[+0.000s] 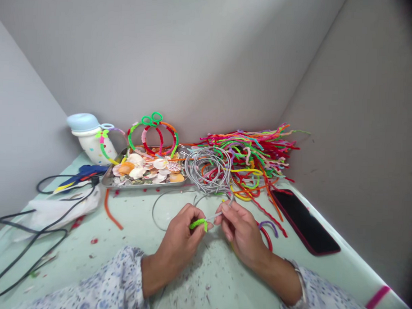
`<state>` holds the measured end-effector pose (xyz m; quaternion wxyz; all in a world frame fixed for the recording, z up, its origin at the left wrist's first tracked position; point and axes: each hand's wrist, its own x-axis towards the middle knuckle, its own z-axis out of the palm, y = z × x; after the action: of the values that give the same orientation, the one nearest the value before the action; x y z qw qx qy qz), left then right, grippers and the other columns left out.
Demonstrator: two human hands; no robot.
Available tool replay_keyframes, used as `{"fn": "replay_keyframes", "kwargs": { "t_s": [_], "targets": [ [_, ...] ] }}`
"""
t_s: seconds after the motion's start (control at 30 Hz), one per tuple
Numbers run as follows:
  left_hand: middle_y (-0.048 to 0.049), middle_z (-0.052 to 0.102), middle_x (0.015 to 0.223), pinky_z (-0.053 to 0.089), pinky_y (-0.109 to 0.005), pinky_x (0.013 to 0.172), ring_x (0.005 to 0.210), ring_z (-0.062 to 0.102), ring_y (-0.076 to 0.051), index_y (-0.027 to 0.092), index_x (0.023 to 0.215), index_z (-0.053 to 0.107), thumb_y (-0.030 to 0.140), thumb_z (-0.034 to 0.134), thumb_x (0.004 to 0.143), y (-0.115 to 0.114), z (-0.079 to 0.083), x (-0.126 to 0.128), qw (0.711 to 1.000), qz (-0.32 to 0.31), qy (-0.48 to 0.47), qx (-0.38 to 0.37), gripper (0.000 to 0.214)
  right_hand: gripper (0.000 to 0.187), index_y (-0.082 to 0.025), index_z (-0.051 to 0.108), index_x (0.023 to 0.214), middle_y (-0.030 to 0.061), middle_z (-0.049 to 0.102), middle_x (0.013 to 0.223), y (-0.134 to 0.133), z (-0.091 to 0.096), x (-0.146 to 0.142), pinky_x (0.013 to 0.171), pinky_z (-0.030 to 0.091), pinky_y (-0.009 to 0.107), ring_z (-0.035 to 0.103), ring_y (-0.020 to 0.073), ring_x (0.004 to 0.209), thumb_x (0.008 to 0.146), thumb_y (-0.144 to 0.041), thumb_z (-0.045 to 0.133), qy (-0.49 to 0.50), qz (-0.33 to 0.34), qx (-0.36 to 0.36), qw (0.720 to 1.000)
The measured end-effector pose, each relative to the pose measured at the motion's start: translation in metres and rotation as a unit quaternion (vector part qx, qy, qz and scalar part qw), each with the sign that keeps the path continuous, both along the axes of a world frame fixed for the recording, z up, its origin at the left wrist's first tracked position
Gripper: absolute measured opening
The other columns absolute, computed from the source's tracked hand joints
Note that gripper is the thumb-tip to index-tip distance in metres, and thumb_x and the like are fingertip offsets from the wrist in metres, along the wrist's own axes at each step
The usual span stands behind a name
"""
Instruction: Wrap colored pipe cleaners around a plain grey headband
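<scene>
My left hand is closed in a pinch on a short lime-green pipe cleaner wound on the end of a thin grey headband. My right hand is closed on the same grey headband just to the right, fingertips close to the left hand's. Both hands hover over the pale green table near its middle. A red and purple wrapped band lies under my right hand.
A pile of grey headbands and a heap of coloured pipe cleaners lie behind the hands. A metal tray of shells, finished hoops, a white jar, a glue gun with black cable, and a phone surround them.
</scene>
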<state>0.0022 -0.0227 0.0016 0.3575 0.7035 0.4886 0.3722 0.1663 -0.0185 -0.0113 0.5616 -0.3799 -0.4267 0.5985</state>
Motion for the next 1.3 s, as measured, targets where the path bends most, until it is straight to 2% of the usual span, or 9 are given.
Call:
{"fn": "replay_keyframes", "kwargs": {
  "t_s": [0.27, 0.43, 0.57, 0.77, 1.0, 1.1, 1.3],
  "targets": [
    [0.0006, 0.053, 0.079, 0.039, -0.026, 0.063, 0.070, 0.050, -0.015, 0.018, 0.079, 0.054, 0.023, 0.059, 0.087, -0.0024, 0.0014, -0.0005, 0.999, 0.024, 0.009, 0.023, 0.010, 0.025, -0.017, 0.062, 0.080, -0.0013, 0.066, 0.067, 0.0009, -0.0013, 0.0015, 0.039, 0.023, 0.018, 0.037, 0.0013, 0.036, 0.092, -0.039, 0.059, -0.002, 0.003, 0.005, 1.000],
    [0.0007, 0.053, 0.077, 0.038, -0.026, 0.063, 0.070, 0.050, -0.015, 0.018, 0.078, 0.055, 0.027, 0.059, 0.088, -0.0014, -0.0010, -0.0023, 0.999, 0.013, -0.026, 0.014, 0.014, 0.025, -0.017, 0.062, 0.079, -0.0017, 0.066, 0.066, 0.0004, -0.0006, 0.0008, 0.039, 0.024, 0.017, 0.037, 0.0011, 0.036, 0.092, -0.038, 0.059, -0.002, 0.007, 0.008, 1.000],
    [0.0017, 0.052, 0.074, 0.038, -0.026, 0.064, 0.069, 0.048, -0.014, 0.018, 0.077, 0.055, 0.031, 0.063, 0.086, 0.0014, 0.0000, -0.0032, 0.995, -0.013, -0.097, -0.026, 0.018, 0.026, -0.016, 0.062, 0.078, -0.0019, 0.065, 0.066, -0.0003, -0.0001, 0.0009, 0.038, 0.023, 0.017, 0.036, 0.0007, 0.035, 0.091, -0.039, 0.059, -0.001, 0.006, 0.006, 1.000],
    [0.0063, 0.044, 0.063, 0.031, -0.022, 0.054, 0.057, 0.037, -0.009, 0.018, 0.073, 0.051, 0.036, 0.067, 0.083, 0.0043, 0.0021, -0.0051, 0.970, -0.063, -0.193, -0.136, 0.026, 0.026, -0.016, 0.062, 0.077, -0.0028, 0.064, 0.062, 0.0004, 0.0005, 0.0017, 0.037, 0.022, 0.017, 0.036, 0.0005, 0.034, 0.090, -0.038, 0.059, 0.006, 0.017, 0.001, 1.000],
    [0.0080, 0.042, 0.055, 0.026, -0.021, 0.047, 0.049, 0.034, -0.007, 0.017, 0.073, 0.053, 0.040, 0.071, 0.079, 0.0059, 0.0039, -0.0044, 0.949, -0.075, -0.215, -0.219, 0.030, 0.025, -0.016, 0.062, 0.077, -0.0026, 0.064, 0.061, 0.0010, 0.0008, 0.0014, 0.037, 0.021, 0.017, 0.036, 0.0007, 0.033, 0.089, -0.038, 0.060, 0.013, 0.014, -0.002, 1.000],
    [0.0076, 0.045, 0.056, 0.028, -0.020, 0.049, 0.049, 0.037, -0.007, 0.016, 0.076, 0.054, 0.040, 0.072, 0.077, 0.0069, 0.0034, -0.0033, 0.946, -0.066, -0.217, -0.232, 0.030, 0.025, -0.016, 0.061, 0.076, -0.0023, 0.065, 0.062, 0.0023, 0.0005, 0.0011, 0.037, 0.022, 0.017, 0.036, 0.0013, 0.034, 0.089, -0.038, 0.061, 0.027, 0.001, -0.006, 1.000],
    [0.0049, 0.051, 0.061, 0.034, -0.022, 0.053, 0.054, 0.043, -0.009, 0.016, 0.080, 0.058, 0.039, 0.067, 0.082, 0.0064, 0.0042, -0.0042, 0.953, -0.060, -0.208, -0.212, 0.024, 0.025, -0.017, 0.061, 0.077, -0.0020, 0.065, 0.062, 0.0023, 0.0003, 0.0009, 0.037, 0.022, 0.019, 0.035, 0.0025, 0.034, 0.089, -0.038, 0.061, 0.028, -0.012, -0.012, 0.999]
  ]
}}
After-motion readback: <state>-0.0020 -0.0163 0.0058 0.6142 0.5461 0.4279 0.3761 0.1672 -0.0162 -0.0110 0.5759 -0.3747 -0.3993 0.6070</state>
